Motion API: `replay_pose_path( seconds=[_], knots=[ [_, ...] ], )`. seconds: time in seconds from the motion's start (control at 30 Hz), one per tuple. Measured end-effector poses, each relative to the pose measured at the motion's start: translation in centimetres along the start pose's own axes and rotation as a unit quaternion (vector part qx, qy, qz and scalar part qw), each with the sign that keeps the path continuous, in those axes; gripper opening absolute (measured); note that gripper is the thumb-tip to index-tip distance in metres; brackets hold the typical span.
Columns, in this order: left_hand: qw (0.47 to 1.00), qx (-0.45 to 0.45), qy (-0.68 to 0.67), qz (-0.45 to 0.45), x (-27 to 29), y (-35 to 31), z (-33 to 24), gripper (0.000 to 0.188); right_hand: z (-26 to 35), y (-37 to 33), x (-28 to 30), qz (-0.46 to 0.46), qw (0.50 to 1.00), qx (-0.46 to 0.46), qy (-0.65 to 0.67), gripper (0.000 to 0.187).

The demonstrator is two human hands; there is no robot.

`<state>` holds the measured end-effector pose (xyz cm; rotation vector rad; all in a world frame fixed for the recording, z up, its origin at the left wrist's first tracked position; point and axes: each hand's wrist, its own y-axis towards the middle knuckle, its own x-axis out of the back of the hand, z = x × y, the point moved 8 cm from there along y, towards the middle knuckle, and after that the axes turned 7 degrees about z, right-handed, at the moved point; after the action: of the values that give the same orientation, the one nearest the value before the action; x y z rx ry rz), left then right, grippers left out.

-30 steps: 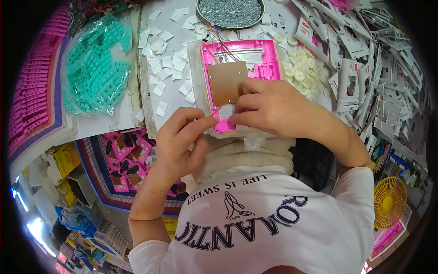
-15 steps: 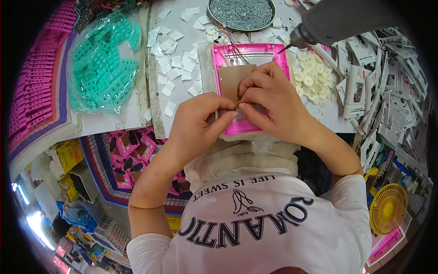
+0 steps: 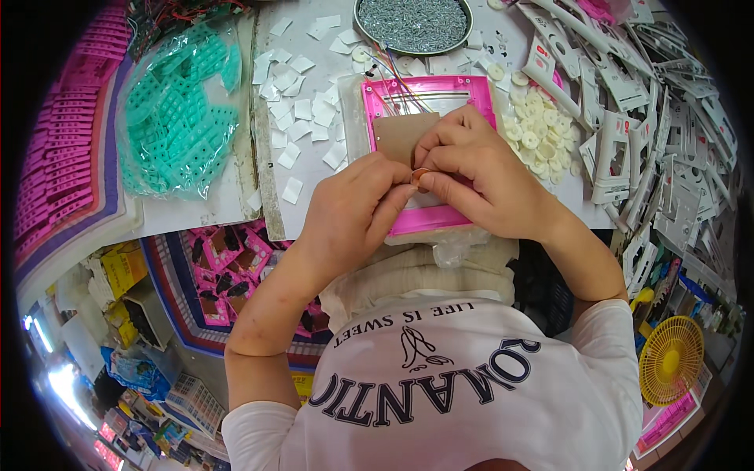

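Observation:
A pink plastic frame lies in front of me, with a brown board on it and thin coloured wires running off its far edge. Over the frame's middle, my left hand and my right hand meet fingertip to fingertip. Between them they pinch a small copper-coloured disc, held clear of the frame as far as I can see. Both hands are closed, and the right one hides part of the board and the frame's right side.
A round tray of screws stands at the back. White squares are scattered to the left, beside a bag of turquoise parts. Cream discs and heaped white plastic pieces lie right. A basket of pink parts sits below.
The disc has come up and slightly right between my fingers, showing more of its face. The electric screwdriver that hung at the upper right is out of view.

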<state>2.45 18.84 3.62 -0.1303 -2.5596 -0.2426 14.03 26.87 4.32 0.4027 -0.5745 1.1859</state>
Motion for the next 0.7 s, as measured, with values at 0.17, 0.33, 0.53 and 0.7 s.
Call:
replay_pose_path(
  seconds=[0.17,0.33,0.53,0.7],
  knots=[
    [0.999,0.017,-0.035,0.002,-0.1,0.0,0.3,0.011,-0.1,-0.1,0.0,-0.007,1.000,-0.010,0.005,0.019],
    [0.998,0.027,-0.053,0.006,0.0,0.1,0.6,0.011,-0.3,-0.2,0.0,-0.011,1.000,-0.019,0.012,0.019],
    [0.998,0.059,-0.023,-0.027,-0.3,0.0,0.1,0.012,0.2,-0.2,-0.1,-0.027,0.999,0.017,-0.011,0.016],
    [0.996,0.038,0.052,-0.061,-0.5,-0.2,-0.1,0.020,0.4,-0.2,-0.3,-0.026,0.999,0.033,-0.018,0.016]
  ],
)
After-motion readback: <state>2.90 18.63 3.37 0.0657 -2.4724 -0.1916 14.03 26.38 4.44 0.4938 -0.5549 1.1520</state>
